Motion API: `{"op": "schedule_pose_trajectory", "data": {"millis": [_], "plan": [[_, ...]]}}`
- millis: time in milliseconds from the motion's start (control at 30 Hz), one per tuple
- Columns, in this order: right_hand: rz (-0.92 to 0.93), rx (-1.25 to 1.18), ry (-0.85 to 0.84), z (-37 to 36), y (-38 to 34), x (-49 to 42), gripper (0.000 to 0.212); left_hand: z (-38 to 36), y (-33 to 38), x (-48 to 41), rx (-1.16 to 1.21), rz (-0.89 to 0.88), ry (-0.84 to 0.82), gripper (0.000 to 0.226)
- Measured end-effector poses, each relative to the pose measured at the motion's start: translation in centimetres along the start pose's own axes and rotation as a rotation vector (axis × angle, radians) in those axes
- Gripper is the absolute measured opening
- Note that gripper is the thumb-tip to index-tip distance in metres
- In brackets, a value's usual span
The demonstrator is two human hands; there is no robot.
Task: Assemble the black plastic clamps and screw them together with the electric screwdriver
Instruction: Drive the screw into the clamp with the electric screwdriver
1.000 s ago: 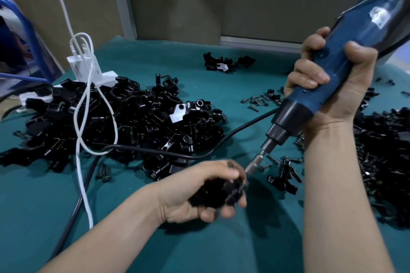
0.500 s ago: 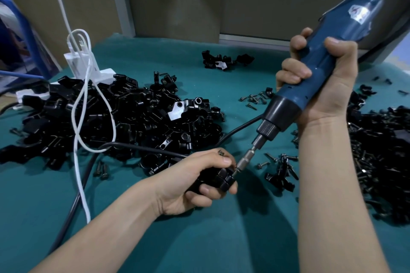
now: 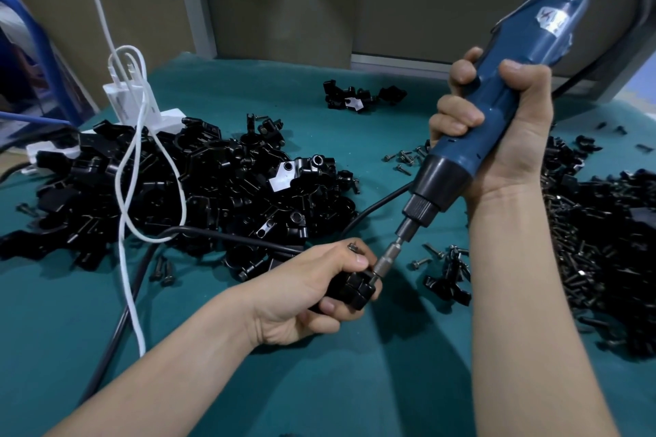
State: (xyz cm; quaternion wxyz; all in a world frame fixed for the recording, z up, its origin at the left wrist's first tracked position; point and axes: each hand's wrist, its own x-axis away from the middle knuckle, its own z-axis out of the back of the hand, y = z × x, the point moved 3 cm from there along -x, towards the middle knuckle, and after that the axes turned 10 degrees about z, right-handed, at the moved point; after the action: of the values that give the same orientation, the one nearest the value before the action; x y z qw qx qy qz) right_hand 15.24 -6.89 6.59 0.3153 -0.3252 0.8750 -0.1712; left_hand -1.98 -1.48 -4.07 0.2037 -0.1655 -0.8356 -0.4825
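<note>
My left hand (image 3: 312,289) grips a black plastic clamp (image 3: 349,289) low over the teal table (image 3: 390,383), fingers curled round it so most of it is hidden. My right hand (image 3: 504,128) holds the blue electric screwdriver (image 3: 497,110) tilted down to the left. The screwdriver's metal bit (image 3: 385,261) sits against the clamp's right end, beside my left thumb. A small screw rests on top of my left index finger.
A large heap of black clamp parts (image 3: 198,195) lies at the left, crossed by a white cable (image 3: 135,167) from a white charger (image 3: 122,99) and a black cord (image 3: 227,236). Loose screws (image 3: 404,156) and more black parts (image 3: 610,241) fill the right. A small pile (image 3: 358,97) sits at the back.
The screwdriver came down and to the left until its bit met the clamp in my left hand. My left hand turned the clamp's end toward the bit.
</note>
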Motion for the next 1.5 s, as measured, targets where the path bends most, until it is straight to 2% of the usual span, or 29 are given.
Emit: {"op": "schedule_pose_trajectory", "data": {"millis": [67, 200, 267, 1400, 1500], "plan": [[0.007, 0.029, 0.006, -0.01, 0.03, 0.03, 0.022, 0.09, -0.03, -0.02, 0.002, 0.004, 0.014, 0.018], [-0.003, -0.033, -0.044, -0.07, 0.16, 0.03, 0.047, 0.05, 0.07, -0.05, -0.009, -0.006, 0.021, 0.020], [-0.003, -0.026, -0.065, -0.15, 0.24, 0.05, 0.050, 0.07, 0.06, -0.10, -0.010, -0.007, 0.023, 0.019], [-0.012, -0.003, -0.059, 0.09, 0.88, -0.15, 0.051, 0.47, -0.07, -0.51, 0.059, -0.037, 0.030, 0.018], [-0.011, 0.013, -0.033, 0.08, 0.91, -0.17, 0.045, 0.48, -0.12, -0.52, 0.076, -0.033, 0.038, 0.020]]}}
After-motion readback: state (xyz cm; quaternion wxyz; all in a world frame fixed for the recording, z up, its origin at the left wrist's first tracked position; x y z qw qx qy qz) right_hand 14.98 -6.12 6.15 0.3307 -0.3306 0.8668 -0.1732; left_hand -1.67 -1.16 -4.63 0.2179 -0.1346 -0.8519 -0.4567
